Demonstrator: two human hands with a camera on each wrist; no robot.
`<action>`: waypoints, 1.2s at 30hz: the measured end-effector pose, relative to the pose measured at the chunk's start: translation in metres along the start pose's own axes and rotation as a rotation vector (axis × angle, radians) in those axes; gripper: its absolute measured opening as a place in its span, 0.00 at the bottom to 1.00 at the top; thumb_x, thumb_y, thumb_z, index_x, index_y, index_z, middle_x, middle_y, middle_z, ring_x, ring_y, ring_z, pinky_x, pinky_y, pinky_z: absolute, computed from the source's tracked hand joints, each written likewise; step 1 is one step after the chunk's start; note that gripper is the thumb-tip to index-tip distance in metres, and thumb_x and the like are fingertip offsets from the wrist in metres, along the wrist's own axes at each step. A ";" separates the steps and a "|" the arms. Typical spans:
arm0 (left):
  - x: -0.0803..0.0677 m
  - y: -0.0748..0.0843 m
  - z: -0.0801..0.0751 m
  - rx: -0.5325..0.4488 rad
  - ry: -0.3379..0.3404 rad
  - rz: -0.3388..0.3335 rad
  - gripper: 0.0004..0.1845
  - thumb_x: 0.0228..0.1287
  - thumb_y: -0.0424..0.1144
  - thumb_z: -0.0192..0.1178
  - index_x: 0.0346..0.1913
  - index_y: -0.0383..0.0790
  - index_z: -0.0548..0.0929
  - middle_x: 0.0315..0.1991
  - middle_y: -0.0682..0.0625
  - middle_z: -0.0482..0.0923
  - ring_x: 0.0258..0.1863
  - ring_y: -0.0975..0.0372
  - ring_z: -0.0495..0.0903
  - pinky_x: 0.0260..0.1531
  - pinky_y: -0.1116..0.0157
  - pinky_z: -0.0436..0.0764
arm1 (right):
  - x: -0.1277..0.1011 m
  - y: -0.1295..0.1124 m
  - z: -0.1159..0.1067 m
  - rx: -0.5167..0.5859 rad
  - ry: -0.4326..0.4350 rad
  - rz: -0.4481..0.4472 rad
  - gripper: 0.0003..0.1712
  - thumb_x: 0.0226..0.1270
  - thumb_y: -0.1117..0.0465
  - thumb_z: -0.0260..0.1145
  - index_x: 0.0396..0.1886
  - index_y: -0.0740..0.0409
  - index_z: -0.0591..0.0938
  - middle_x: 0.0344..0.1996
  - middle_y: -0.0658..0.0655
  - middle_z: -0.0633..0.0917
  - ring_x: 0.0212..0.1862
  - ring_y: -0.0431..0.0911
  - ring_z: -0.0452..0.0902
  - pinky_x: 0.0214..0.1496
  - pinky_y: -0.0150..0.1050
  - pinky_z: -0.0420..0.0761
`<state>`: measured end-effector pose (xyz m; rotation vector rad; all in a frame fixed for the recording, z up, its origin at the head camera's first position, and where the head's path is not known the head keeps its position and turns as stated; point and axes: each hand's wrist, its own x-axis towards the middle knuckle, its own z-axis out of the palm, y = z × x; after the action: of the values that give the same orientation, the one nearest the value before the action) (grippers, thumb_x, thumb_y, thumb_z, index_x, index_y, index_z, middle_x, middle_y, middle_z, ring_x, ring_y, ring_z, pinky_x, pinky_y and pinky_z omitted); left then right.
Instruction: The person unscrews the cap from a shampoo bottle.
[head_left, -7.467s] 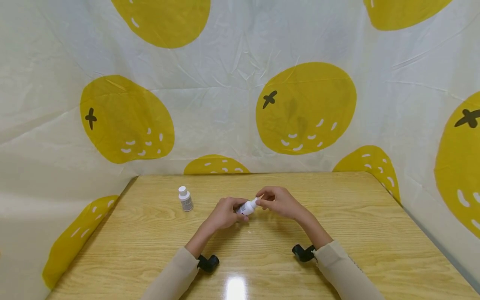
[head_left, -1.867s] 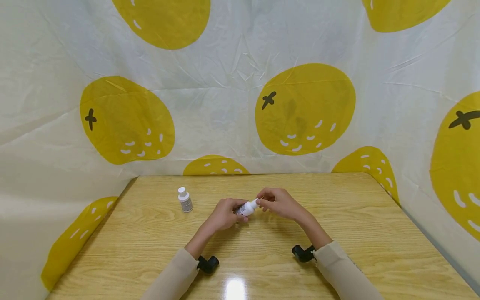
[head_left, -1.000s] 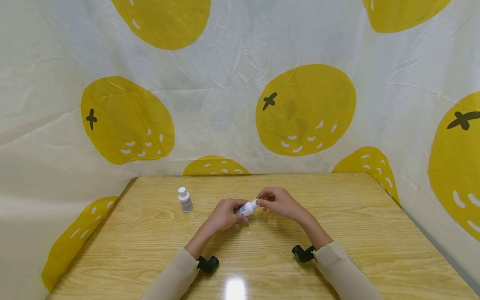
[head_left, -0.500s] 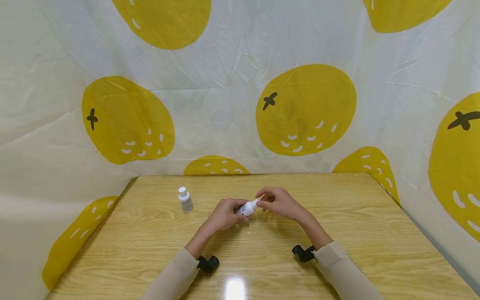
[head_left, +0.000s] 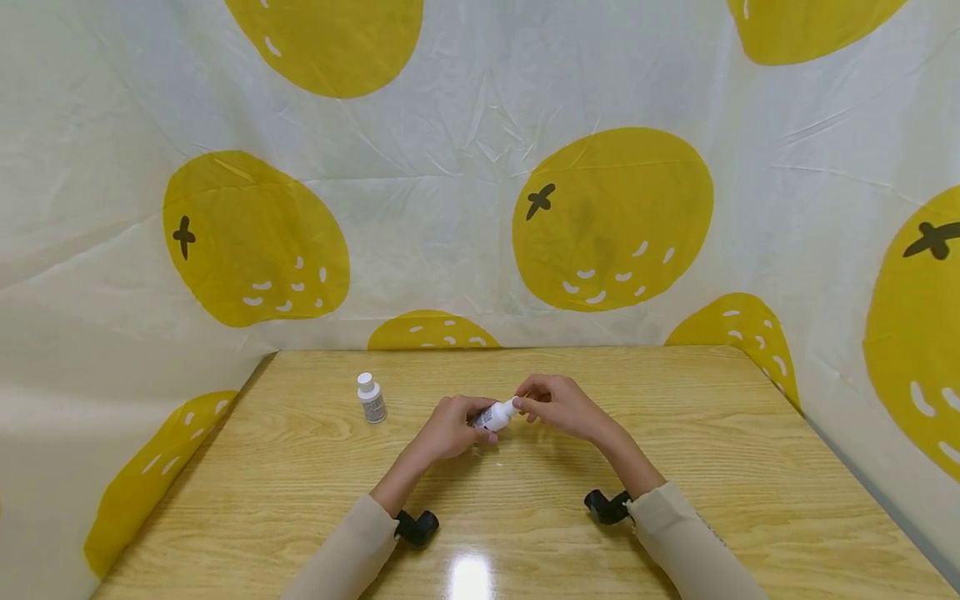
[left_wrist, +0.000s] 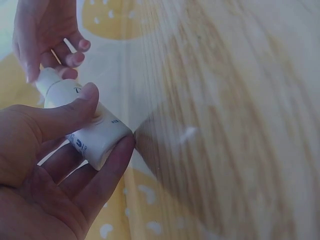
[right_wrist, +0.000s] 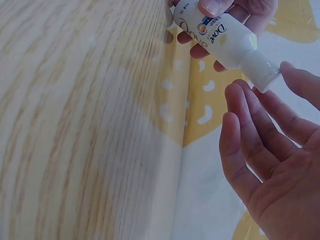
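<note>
My left hand (head_left: pixel 448 429) grips a small white bottle (head_left: pixel 492 417) round its body, tilted with its cap up and to the right. The right wrist view shows "Dove" lettering on the bottle (right_wrist: pixel 226 42) and a plain white cap (right_wrist: pixel 260 71) at its end. At that cap, the thumb and forefinger of my right hand (head_left: pixel 561 406) pinch from either side, while the other fingers curve loosely below it. Seen from the left wrist, my left thumb lies across the bottle (left_wrist: pixel 100 135) and the fingers support it from beneath.
A second small white bottle (head_left: pixel 372 402) with a white cap stands upright to the left on the wooden table (head_left: pixel 637 533). Behind the table hangs a pale curtain (head_left: pixel 435 233) with big yellow fruit shapes. Black cameras (head_left: pixel 417 528) sit at both wrists.
The right fingertips shift slightly on the cap, a little more spread half a second ago than now. Left hand, held bottle and standing bottle keep their places.
</note>
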<state>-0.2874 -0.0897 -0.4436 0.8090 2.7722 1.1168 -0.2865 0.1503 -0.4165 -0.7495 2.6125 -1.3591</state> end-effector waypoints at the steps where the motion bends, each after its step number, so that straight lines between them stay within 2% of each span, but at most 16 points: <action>1: 0.000 0.000 0.000 0.002 0.000 0.001 0.21 0.60 0.39 0.76 0.57 0.47 0.88 0.48 0.50 0.89 0.45 0.60 0.83 0.48 0.56 0.81 | 0.000 0.000 0.000 0.002 0.000 -0.001 0.15 0.77 0.54 0.65 0.50 0.62 0.85 0.39 0.67 0.89 0.39 0.60 0.86 0.41 0.47 0.85; 13: 0.000 -0.001 0.000 0.000 0.006 0.001 0.21 0.59 0.39 0.76 0.57 0.46 0.89 0.48 0.50 0.89 0.44 0.61 0.83 0.48 0.56 0.81 | 0.000 0.000 0.000 0.031 -0.025 -0.035 0.14 0.76 0.58 0.66 0.53 0.63 0.84 0.40 0.70 0.88 0.40 0.62 0.86 0.42 0.53 0.86; 20: -0.001 -0.001 0.000 -0.001 0.003 -0.005 0.22 0.59 0.39 0.76 0.57 0.47 0.88 0.48 0.50 0.89 0.45 0.60 0.83 0.48 0.56 0.81 | 0.000 0.000 0.000 0.022 -0.012 -0.024 0.16 0.77 0.54 0.65 0.53 0.62 0.84 0.39 0.69 0.88 0.39 0.61 0.86 0.40 0.48 0.86; 28: -0.001 0.001 0.001 -0.014 0.005 -0.015 0.23 0.60 0.38 0.76 0.59 0.46 0.88 0.50 0.49 0.89 0.46 0.59 0.83 0.49 0.56 0.82 | -0.001 -0.001 0.001 0.031 -0.003 0.012 0.14 0.77 0.54 0.65 0.50 0.59 0.85 0.40 0.69 0.88 0.41 0.63 0.86 0.46 0.59 0.85; 36: -0.001 0.001 0.001 -0.030 0.000 -0.019 0.23 0.60 0.37 0.75 0.60 0.46 0.87 0.50 0.48 0.89 0.46 0.59 0.84 0.49 0.55 0.82 | 0.000 0.002 0.000 0.033 -0.011 -0.016 0.13 0.76 0.57 0.66 0.50 0.61 0.84 0.38 0.68 0.88 0.40 0.61 0.86 0.43 0.53 0.86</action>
<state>-0.2859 -0.0891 -0.4434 0.7783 2.7500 1.1516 -0.2871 0.1509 -0.4178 -0.7731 2.5746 -1.3955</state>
